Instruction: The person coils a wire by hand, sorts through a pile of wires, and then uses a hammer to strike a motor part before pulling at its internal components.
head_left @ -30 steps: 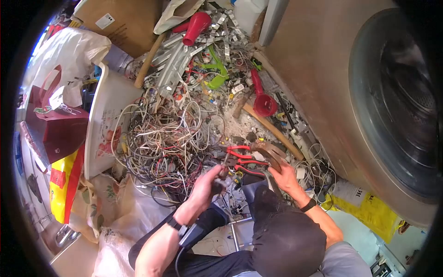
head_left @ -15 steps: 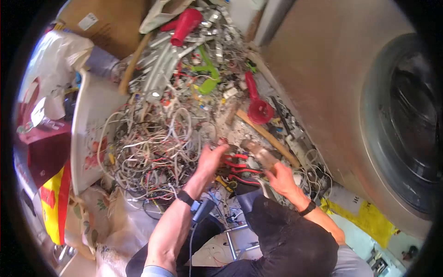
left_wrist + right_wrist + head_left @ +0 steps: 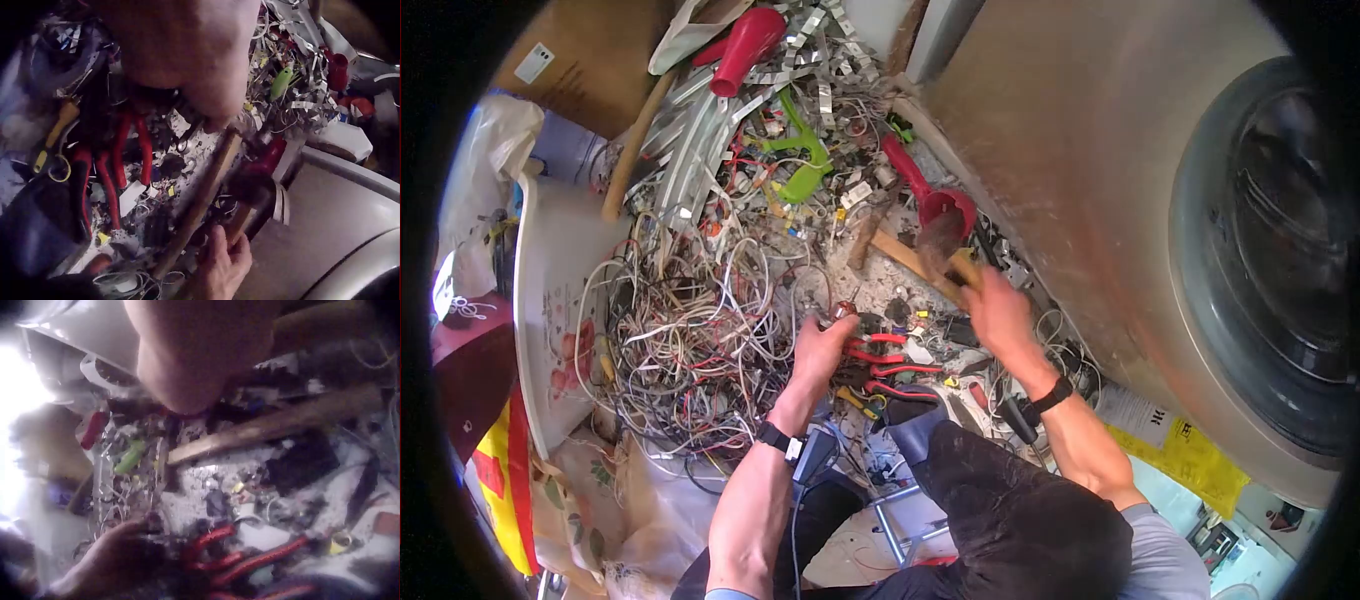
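In the head view my left hand (image 3: 820, 345) pinches a small reddish-brown part with a thin metal shaft (image 3: 847, 307), low over the littered floor; its kind is unclear. My right hand (image 3: 1000, 315) grips the wooden handle of a short hammer (image 3: 941, 243), its blurred head raised ahead of the fingers. Beneath it lies a second hammer (image 3: 905, 256) with a long wooden handle. Red-handled pliers (image 3: 900, 371) lie close to my left hand. The left wrist view shows the right hand (image 3: 224, 265) around the hammer handle, and a yellow-handled tool (image 3: 59, 122) beside the pliers.
Tangled cables (image 3: 690, 340) heap up on the left, against a white tub (image 3: 560, 300). A washing machine (image 3: 1090, 180) walls off the right. Red hair-dryer housings (image 3: 750, 50), a green plastic piece (image 3: 805, 180) and metal strips lie ahead. A black-handled tool (image 3: 1018, 420) lies beneath my right forearm.
My right hand has lifted the hammer from beside the pliers, moving it forward and upward. My left hand keeps the small part and has moved slightly forward and left, away from the pliers.
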Tool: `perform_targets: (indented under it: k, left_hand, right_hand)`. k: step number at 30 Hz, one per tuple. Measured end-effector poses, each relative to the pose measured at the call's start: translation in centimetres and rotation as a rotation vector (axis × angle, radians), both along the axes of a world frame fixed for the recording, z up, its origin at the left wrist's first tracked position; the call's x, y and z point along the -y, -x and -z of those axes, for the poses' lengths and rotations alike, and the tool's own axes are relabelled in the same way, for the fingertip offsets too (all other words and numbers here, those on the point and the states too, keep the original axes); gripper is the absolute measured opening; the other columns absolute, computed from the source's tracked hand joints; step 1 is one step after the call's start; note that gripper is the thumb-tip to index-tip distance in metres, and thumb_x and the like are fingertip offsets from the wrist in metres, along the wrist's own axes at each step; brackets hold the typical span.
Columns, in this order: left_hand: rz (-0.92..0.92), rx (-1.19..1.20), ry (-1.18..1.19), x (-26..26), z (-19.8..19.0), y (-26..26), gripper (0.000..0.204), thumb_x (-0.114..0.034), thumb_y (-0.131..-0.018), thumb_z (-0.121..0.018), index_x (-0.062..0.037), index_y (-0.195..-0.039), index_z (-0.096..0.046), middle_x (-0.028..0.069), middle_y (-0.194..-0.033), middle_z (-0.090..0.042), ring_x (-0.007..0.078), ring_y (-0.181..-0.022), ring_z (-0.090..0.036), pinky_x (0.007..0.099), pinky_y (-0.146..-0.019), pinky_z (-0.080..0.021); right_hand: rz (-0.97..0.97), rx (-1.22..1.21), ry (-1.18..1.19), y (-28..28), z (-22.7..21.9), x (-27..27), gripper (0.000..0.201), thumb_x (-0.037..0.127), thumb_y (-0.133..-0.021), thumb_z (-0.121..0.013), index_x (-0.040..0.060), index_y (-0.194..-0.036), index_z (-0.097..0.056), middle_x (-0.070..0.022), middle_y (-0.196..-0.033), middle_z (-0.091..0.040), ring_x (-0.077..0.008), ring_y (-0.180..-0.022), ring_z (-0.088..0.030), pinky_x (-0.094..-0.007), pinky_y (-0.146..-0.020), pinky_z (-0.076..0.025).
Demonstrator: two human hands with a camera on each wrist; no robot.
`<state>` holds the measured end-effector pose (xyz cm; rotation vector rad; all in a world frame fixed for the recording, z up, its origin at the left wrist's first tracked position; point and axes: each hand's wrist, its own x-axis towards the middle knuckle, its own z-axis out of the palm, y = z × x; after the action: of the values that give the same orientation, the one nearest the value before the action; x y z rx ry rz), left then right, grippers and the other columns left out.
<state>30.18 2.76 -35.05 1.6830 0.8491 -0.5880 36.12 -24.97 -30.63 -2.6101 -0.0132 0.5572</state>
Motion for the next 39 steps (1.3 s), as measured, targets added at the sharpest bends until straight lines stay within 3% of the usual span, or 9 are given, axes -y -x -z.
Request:
perform_targets:
  k: [2,4,11,13,16,18,21,31,39]
  left_hand:
    - [-0.011,-0.038,0.061,-0.2,-0.4,-0.3,0.081,-0.043,-0.083,-0.076,0.0132,-0.136,-0.051,0.0225,-0.124,-0.066,0.0268,-0.11,-0.063,0.0362,-0.097,-0.048]
    - [-0.011,-0.076,0.124,-0.3,-0.6,-0.4,0.083,-0.045,-0.084,-0.076,0.0113,-0.139,-0.051,0.0187,-0.127,-0.066,0.0241,-0.113,-0.062,0.0348,-0.102,-0.045]
    - [-0.018,-0.007,0.003,-0.2,-1.2,-0.9,0.086,-0.051,-0.084,-0.075,0.0141,-0.135,-0.052,0.0239,-0.128,-0.066,0.0296,-0.117,-0.063,0.0377,-0.103,-0.046]
    - [0.039,0.025,-0.056,-0.3,-0.9,-0.9,0.086,-0.048,-0.083,-0.075,0.017,-0.133,-0.051,0.0306,-0.126,-0.065,0.0362,-0.118,-0.064,0.0404,-0.102,-0.047]
    - [0.075,0.048,-0.115,-0.4,-0.8,-1.1,0.081,-0.048,-0.082,-0.075,0.0131,-0.13,-0.055,0.0314,-0.123,-0.066,0.0394,-0.115,-0.065,0.042,-0.101,-0.048]
    - [0.073,0.082,-0.192,-0.1,-0.7,-1.2,0.075,-0.047,-0.08,-0.076,0.0092,-0.125,-0.058,0.0311,-0.119,-0.068,0.0407,-0.113,-0.066,0.0434,-0.1,-0.048]
    - [0.027,0.134,-0.197,0.1,-0.3,-1.4,0.074,-0.047,-0.08,-0.076,0.0091,-0.125,-0.058,0.0299,-0.118,-0.068,0.0403,-0.111,-0.067,0.0444,-0.098,-0.049]
    - [0.039,0.294,-0.261,1.0,1.0,-1.9,0.061,-0.037,-0.084,-0.079,0.0079,-0.119,-0.057,0.0283,-0.111,-0.067,0.0422,-0.104,-0.066,0.0465,-0.093,-0.049]
    - [0.08,0.38,-0.358,2.8,0.8,-3.5,0.061,-0.03,-0.08,-0.083,0.0092,-0.118,-0.057,0.0287,-0.109,-0.066,0.0434,-0.102,-0.064,0.0471,-0.093,-0.049]
  right_hand:
    - [0.138,0.208,0.0,-0.5,1.7,1.5,0.026,0.024,-0.096,-0.067,0.0025,-0.107,-0.057,-0.0271,-0.093,-0.068,-0.0504,-0.088,-0.066,-0.056,-0.071,-0.049]
    - [0.195,0.179,-0.05,-0.3,0.8,2.2,0.028,0.024,-0.096,-0.066,0.0012,-0.109,-0.058,-0.0273,-0.092,-0.068,-0.0501,-0.089,-0.066,-0.0559,-0.072,-0.049]
    - [0.344,0.039,-0.13,5.5,0.2,3.9,0.036,0.025,-0.096,-0.066,0.0022,-0.123,-0.061,-0.0278,-0.097,-0.07,-0.0495,-0.094,-0.067,-0.052,-0.078,-0.052]
    - [0.371,0.03,-0.162,7.9,0.4,3.8,0.037,0.025,-0.096,-0.067,0.003,-0.124,-0.061,-0.0277,-0.099,-0.07,-0.0494,-0.095,-0.067,-0.0518,-0.078,-0.053]
    - [0.362,-0.034,-0.11,10.7,0.7,3.8,0.034,0.024,-0.095,-0.067,0.0043,-0.122,-0.061,-0.0258,-0.1,-0.07,-0.048,-0.095,-0.068,-0.0511,-0.079,-0.054]
    - [0.139,-0.1,-0.223,11.5,0.4,3.4,0.032,0.023,-0.094,-0.068,0.0062,-0.121,-0.061,-0.0236,-0.099,-0.07,-0.0463,-0.094,-0.068,-0.0502,-0.078,-0.055]
    - [0.006,-0.12,-0.297,12.0,0.1,2.2,0.03,0.021,-0.094,-0.068,0.0075,-0.12,-0.061,-0.0227,-0.097,-0.07,-0.0451,-0.093,-0.069,-0.05,-0.076,-0.056]
    - [-0.045,-0.144,-0.339,11.4,0.8,0.8,0.028,0.016,-0.091,-0.069,0.0056,-0.115,-0.06,-0.0235,-0.095,-0.069,-0.0458,-0.09,-0.068,-0.0518,-0.075,-0.055]
    - [-0.106,-0.176,-0.388,11.3,1.6,0.6,0.032,0.017,-0.089,-0.07,0.0046,-0.116,-0.058,-0.0225,-0.099,-0.069,-0.0454,-0.092,-0.067,-0.0508,-0.077,-0.055]
